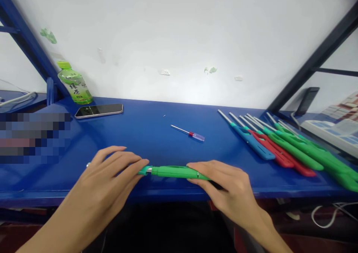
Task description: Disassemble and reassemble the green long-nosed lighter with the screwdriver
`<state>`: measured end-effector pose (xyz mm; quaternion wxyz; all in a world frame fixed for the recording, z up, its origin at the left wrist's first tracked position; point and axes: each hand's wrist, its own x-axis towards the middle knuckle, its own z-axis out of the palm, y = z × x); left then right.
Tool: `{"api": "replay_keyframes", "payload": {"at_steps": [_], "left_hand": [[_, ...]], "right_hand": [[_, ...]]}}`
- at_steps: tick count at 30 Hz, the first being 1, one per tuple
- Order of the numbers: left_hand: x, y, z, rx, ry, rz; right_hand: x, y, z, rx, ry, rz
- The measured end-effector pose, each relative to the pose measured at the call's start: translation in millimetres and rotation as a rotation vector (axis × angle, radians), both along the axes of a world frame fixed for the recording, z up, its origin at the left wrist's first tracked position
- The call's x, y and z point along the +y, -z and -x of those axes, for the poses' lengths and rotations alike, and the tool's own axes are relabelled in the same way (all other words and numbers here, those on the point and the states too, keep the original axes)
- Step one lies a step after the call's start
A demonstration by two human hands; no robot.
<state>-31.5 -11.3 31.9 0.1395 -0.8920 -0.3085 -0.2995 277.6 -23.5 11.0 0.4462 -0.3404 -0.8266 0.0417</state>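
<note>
A green long-reach lighter (170, 172) lies level between my hands, just above the table's front edge. My left hand (112, 174) is closed round its nozzle end. A teal collar (144, 170) shows at my left fingertips, with a short bit of bare metal tube between it and the green body. The nozzle's tip pokes out at the far left of that hand. My right hand (226, 182) pinches the green handle between thumb and fingers, which hide its end. Beyond the lighter, a small screwdriver (192, 134) with a clear purple handle rests on the blue table (145, 133).
At the right lie several long-reach lighters (296, 141) in blue, red and green, nozzles pointing away. A phone (99, 111) and a green tea bottle (75, 83) stand at the back left. A white wall (179, 40) closes off the back, with dark frame posts on both sides.
</note>
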Motion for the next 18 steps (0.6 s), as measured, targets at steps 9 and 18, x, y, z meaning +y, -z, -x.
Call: {"api": "replay_keyframes", "payload": {"at_steps": [9, 18], "left_hand": [[-15, 13.5, -14, -0.022, 0.059, 0.017], [-17, 17.4, -17, -0.041, 0.016, -0.141]], "right_hand": [[-2, -4.6, -5, -0.061, -0.067, -0.064], [1, -1.9, -5, -0.08, -0.073, -0.086]]}}
